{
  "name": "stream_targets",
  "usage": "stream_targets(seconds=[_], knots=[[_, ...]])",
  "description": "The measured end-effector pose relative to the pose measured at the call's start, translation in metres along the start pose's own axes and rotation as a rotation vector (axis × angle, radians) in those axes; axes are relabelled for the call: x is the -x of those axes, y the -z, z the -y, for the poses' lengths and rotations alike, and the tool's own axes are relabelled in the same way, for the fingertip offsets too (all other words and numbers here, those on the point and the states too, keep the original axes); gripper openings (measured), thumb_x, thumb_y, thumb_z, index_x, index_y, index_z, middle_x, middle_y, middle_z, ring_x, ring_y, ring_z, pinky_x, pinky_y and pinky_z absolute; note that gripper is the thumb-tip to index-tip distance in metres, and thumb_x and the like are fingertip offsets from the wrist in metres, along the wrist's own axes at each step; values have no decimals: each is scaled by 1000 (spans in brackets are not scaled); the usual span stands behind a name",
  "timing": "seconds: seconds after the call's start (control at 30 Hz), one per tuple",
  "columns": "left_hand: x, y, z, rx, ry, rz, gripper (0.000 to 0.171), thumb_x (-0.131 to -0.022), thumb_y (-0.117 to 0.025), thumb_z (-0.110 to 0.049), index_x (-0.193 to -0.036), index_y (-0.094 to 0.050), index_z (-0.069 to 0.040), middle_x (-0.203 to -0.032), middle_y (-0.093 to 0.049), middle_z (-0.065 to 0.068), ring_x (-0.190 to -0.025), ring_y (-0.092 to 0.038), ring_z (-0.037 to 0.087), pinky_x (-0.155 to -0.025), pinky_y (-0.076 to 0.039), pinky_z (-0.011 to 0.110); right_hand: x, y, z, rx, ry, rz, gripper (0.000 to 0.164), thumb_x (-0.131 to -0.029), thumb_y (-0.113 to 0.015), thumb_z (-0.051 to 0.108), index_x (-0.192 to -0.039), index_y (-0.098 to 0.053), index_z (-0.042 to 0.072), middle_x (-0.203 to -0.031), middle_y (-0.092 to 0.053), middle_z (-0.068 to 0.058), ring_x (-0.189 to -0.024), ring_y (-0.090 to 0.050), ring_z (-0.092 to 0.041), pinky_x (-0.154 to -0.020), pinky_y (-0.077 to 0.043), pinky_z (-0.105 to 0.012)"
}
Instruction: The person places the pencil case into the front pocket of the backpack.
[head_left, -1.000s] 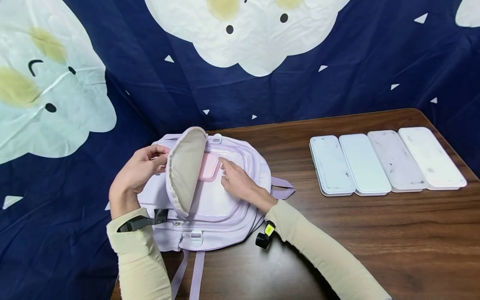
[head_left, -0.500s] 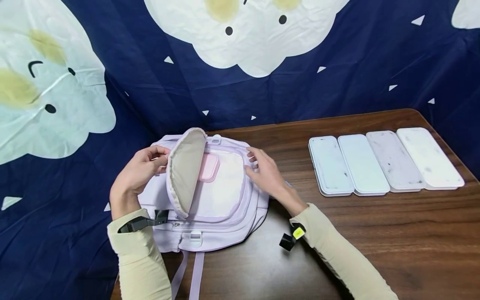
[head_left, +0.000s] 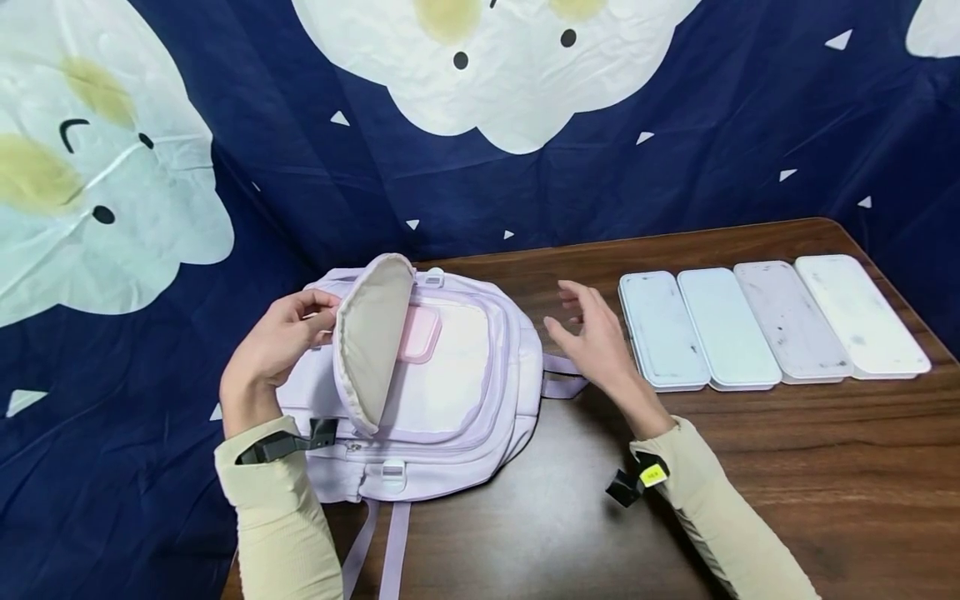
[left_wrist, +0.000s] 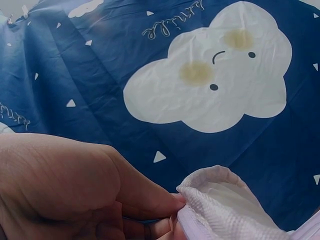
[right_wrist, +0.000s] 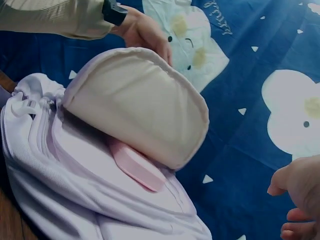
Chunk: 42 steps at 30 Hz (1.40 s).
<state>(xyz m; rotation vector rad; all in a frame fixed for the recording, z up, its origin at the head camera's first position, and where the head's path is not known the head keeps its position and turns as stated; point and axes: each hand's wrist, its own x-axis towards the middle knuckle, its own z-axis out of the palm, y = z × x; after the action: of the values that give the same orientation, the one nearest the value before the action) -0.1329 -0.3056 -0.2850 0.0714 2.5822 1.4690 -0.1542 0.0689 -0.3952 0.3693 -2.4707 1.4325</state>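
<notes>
A lavender backpack point(head_left: 517, 417) lies on the table, its front pocket flap point(head_left: 375, 333) lifted to show a beige lining. My left hand point(head_left: 281, 342) pinches the edge of that flap between thumb and fingers; the left wrist view shows the pinched fabric point(left_wrist: 215, 200) close up. Under the flap lies a pink case point(head_left: 420, 335), partly hidden by it; in the right wrist view the pink case point(right_wrist: 137, 167) rests on the pocket. My right hand point(head_left: 596, 342) hovers right of the backpack, fingers loosely bent and holding nothing, near the leftmost pale blue case point(head_left: 663, 329).
Beside that case stand a second pale blue case point(head_left: 729, 327), a greyish-lilac case point(head_left: 792, 321) and a white case point(head_left: 862, 315) in a row. Backpack straps point(head_left: 393, 542) trail toward the front. A dark blue cloud-print curtain point(head_left: 525, 200) hangs behind the wooden table point(head_left: 750, 475).
My right hand has moved off the pink case and rightward, past the backpack's edge toward the row of cases. The left hand keeps the flap lifted in the same place.
</notes>
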Motion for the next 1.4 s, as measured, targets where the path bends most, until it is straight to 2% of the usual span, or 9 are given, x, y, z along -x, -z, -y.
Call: stream_targets(seconds=[0.17, 0.53, 0.73, 0.93, 1.17, 1.4], knots=[[0, 2, 0, 10, -5, -1, 22, -100, -44, -9, -114, -46, 8, -92, -55, -11, -81, -58, 1, -72, -51, 19, 4, 10, -10, 45, -40, -34, 56, -85, -69, 17, -135, -47, 5, -127, -53, -15, -112, -53, -31, -88, -47, -45], [0, 3, 3, 20, -13, 1, 23, -100, -42, -8, -115, -45, 9, -94, -54, -10, -81, -57, 0, -72, -51, 17, 14, 24, -32, 157, -139, -70, 64, -84, -70, 21, -138, -42, 1, -137, -44, -22, -124, -43, -37, -103, -35, -50], [1, 4, 6, 14, -10, -5, 21, -100, -42, -6, -115, -45, 8, -92, -54, -9, -79, -56, 2, -70, -50, 20, 21, 36, -46, 217, -208, -63, 66, -84, -69, 21, -140, -39, 0, -135, -43, -27, -122, -41, -41, -100, -35, -53], [1, 6, 9, 28, -11, -5, 20, -99, -42, -5, -114, -44, 8, -92, -53, -8, -78, -56, 2, -70, -50, 19, 28, 51, -59, 332, -266, -53, 71, -82, -71, 23, -139, -37, -3, -134, -41, -32, -121, -39, -47, -97, -34, -58], [1, 6, 9, 40, -9, 2, 20, -99, -42, -5, -113, -44, 8, -91, -54, -9, -77, -56, 2, -70, -50, 19, 38, 66, -66, 492, -427, 68, 82, -81, -72, 27, -140, -30, -10, -133, -33, -41, -122, -33, -55, -96, -29, -65], [1, 7, 8, 59, -7, 11, 21, -99, -43, -6, -113, -44, 9, -92, -54, -8, -79, -57, 2, -71, -51, 18, 43, 70, -70, 571, -506, 102, 82, -81, -73, 27, -139, -30, -13, -132, -31, -45, -121, -32, -56, -96, -30, -66]])
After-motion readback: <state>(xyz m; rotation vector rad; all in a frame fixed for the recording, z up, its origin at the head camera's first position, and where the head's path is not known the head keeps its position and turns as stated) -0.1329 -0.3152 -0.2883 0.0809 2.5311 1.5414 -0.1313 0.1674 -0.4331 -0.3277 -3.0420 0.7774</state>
